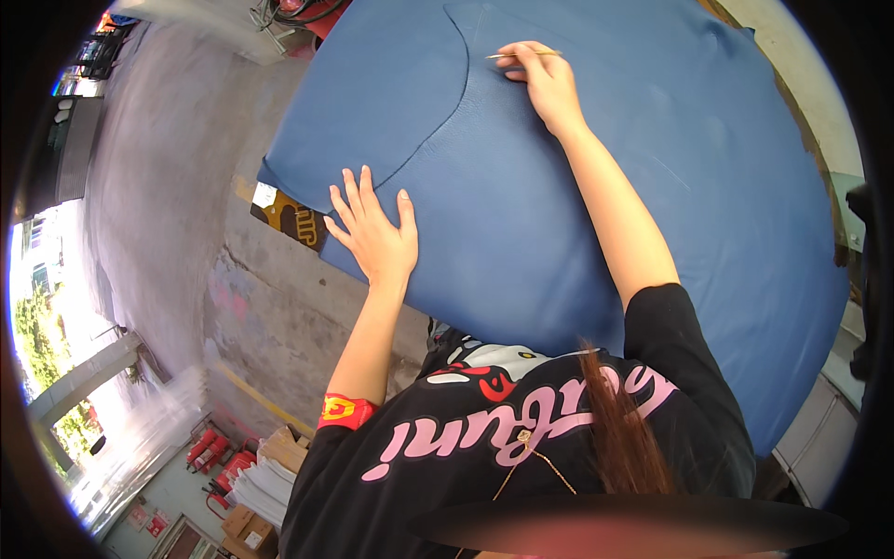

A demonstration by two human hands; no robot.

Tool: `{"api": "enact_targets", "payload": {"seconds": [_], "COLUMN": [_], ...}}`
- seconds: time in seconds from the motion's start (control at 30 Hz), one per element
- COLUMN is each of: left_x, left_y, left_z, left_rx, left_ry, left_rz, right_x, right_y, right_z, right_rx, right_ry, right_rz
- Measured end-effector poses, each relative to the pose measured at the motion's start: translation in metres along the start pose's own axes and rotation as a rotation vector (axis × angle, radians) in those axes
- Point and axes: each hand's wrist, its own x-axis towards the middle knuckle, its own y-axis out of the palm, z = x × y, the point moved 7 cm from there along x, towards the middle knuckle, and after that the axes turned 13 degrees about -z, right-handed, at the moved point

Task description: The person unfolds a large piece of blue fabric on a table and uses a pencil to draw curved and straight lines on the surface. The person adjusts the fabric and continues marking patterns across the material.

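Observation:
A large sheet of smooth blue leather-like material [708, 177] spreads over the work surface in front of me and hangs down at the near right. A thin dark curved line [467, 70] runs across it from the far edge toward my left hand; whether it is a cut, a seam or a drawn mark I cannot tell. My left hand [377, 228] lies flat at the line's near end, fingers spread. Farther off, right of the line, my right hand [548, 86] pinches a slim gold-coloured pen-like stick [549, 53], its pointed end toward the left.
Under the sheet's left corner a dark panel with yellow markings [296, 222] sticks out. Concrete floor [279, 317] lies to the left. Coiled hoses and a red object [312, 13] are beyond the far left edge. Fire extinguishers [207, 449] and cardboard boxes [250, 529] stand at the lower left.

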Motion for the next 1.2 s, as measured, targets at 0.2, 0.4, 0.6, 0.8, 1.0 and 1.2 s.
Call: {"api": "enact_targets", "payload": {"seconds": [0.2, 0.4, 0.6, 0.8, 1.0, 1.2], "left_x": [-0.002, 0.001, 0.002, 0.005, 0.017, 0.025], "left_y": [0.003, 0.006, 0.005, 0.02, 0.034, 0.044], "left_z": [0.002, 0.001, 0.002, 0.006, 0.007, 0.013], "left_rx": [-0.007, 0.0, -0.01, 0.106, 0.131, 0.272], "left_ry": [0.008, 0.044, 0.033, 0.089, 0.25, 0.314], "left_rz": [-0.023, -0.05, -0.037, 0.023, 0.012, -0.024], "right_x": [-0.05, -0.065, -0.059, -0.061, -0.161, -0.199], "right_y": [-0.108, -0.086, -0.045, -0.088, -0.187, -0.192], "right_z": [0.003, 0.01, 0.008, 0.001, 0.026, 0.022], "right_rx": [0.04, -0.115, -0.313, 0.1, -0.382, -1.214], "right_ry": [0.041, -0.031, -0.087, -0.046, -0.213, -0.195], "right_rz": [-0.373, -0.284, -0.2, -0.327, -0.538, -0.353]}}
